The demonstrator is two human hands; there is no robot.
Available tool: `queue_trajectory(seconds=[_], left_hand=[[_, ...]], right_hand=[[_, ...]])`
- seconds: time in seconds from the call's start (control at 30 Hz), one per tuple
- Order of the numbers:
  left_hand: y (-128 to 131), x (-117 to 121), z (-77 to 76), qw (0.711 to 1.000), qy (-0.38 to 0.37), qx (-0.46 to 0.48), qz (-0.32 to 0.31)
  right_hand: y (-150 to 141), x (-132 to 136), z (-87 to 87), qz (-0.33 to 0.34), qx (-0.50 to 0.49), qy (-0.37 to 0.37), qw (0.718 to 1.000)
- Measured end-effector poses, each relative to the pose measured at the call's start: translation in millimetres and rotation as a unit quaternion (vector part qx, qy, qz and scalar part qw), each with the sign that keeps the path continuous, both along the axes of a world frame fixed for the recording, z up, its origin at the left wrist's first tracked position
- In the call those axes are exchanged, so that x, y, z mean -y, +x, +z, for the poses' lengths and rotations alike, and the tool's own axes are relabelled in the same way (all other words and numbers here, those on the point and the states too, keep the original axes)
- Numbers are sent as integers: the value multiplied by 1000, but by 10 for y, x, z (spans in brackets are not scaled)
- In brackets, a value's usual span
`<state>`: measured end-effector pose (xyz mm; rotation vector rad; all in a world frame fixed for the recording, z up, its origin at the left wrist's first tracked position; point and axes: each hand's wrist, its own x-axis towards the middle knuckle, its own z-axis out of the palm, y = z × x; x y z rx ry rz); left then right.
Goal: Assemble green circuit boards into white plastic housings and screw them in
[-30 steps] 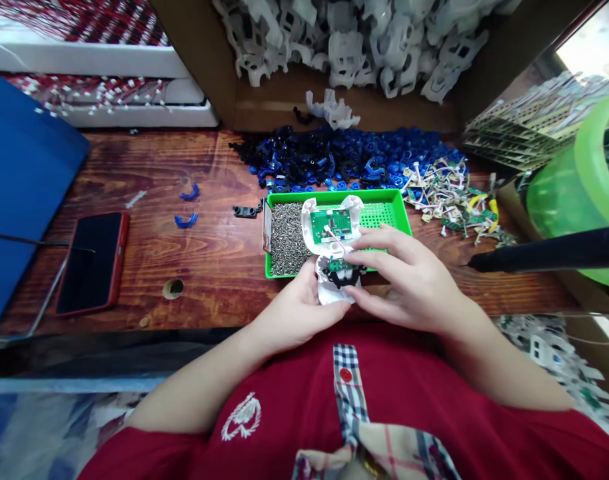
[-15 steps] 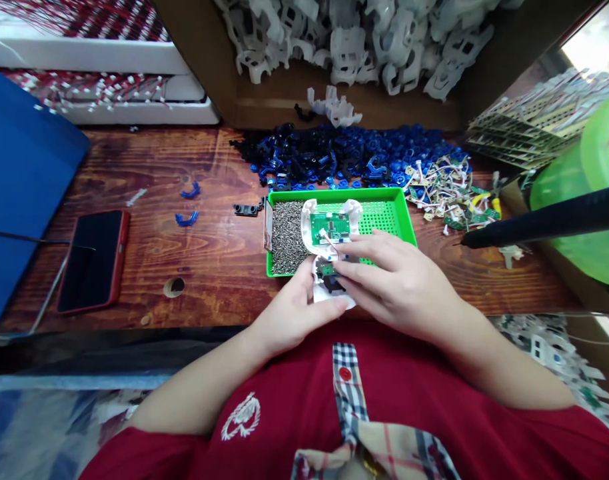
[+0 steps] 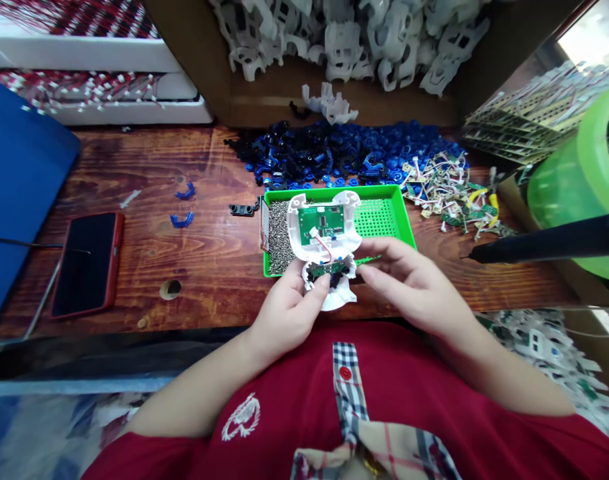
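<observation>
My left hand [image 3: 285,305] grips the lower part of a white plastic housing [image 3: 300,248], thumb on top and fingers on its left side. A green circuit board [image 3: 312,225] lies inside the upper part. From it a thin red and white cable runs down to a smaller board [image 3: 329,269] in the lower part, where black pieces also show. Just right of the housing is my right hand [image 3: 417,283], thumb and fingers apart around nothing visible. Whether its fingertips touch the housing's edge I cannot tell. Beneath the housing stands a green tray [image 3: 408,223] with small metal screws [image 3: 278,243] on its left.
Blue and black plastic parts [image 3: 329,157] are heaped behind the tray, with small wired boards [image 3: 437,187] at their right. A black rod-like tool [image 3: 544,240] juts in from the right. At left lie a phone [image 3: 87,263] and two blue clips [image 3: 183,220]. A cardboard box [image 3: 264,100] holds white housings.
My right hand has drawn back to the right off the housing, and its fingers have opened. The housing has shifted slightly left and its boards show more fully. My left hand keeps its hold.
</observation>
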<state>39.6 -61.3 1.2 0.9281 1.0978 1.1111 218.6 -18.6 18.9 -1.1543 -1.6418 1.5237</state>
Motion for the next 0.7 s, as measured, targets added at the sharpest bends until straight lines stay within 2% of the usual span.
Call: queue_trajectory(seconds=[0.03,0.1,0.27,0.37,0.47,0.57,0.63,0.7], left_hand=[[0,6,-7,1000,10,-8,-5],[3,18,-8,999,31,-27,-19],[-8,49,-4,986,116,-121,-24],[-24,67,-19,980,123,-155,-13],[-29,70,-9,987,76,-145,-9],[-32,50,33,996,-9,-84,-2],[-47,26,56,998,-61,-34,-2],[-74,4,62,994,-105,3,-9]], right_hand=[[-22,10,-3,22,-25,-49,998],[-72,25,7,31,-51,-78,995],[-168,57,62,-2,-56,-25,998],[-213,71,40,-11,-55,4,998],[-264,63,-20,-19,-46,43,998],[-250,34,-29,3,-34,65,997],[-143,15,30,64,47,95,992],[60,1,132,104,158,206,960]])
